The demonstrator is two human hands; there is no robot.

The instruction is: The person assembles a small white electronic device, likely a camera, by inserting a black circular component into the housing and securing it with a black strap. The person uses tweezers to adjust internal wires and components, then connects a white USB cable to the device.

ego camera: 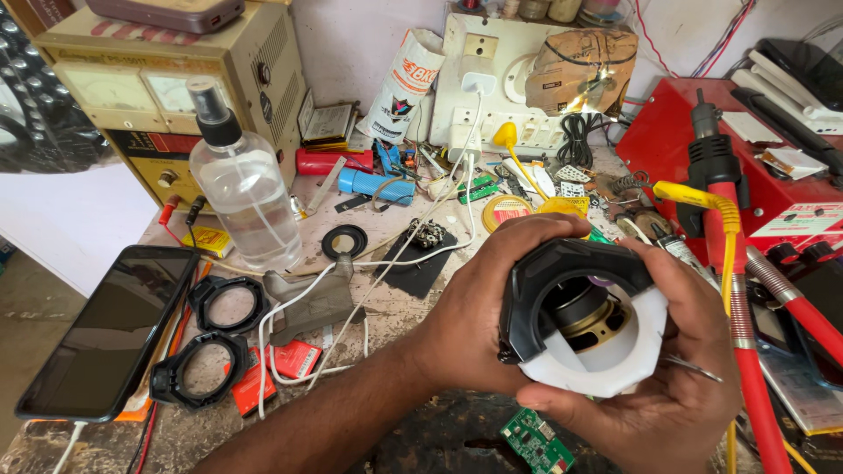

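While both hands clamp it, the speaker housing [580, 325] sits at centre-right over the workbench [386, 307]: black half on left, white ring on right, w/ speaker driver [584, 316] visible inside. Left hand [479, 307] wraps the black side, fingers closed on it; right hand [685, 386] cups the white side from below, also gripping. Green circuit board [536, 441] lies just below the housing. Spray bottle [241, 189], smartphone [110, 329] & two black rings [211, 342] are well left of it.

Electronics repair workshop: cluttered bench [413, 307], circuit board [536, 441], hot-air tool [713, 167]
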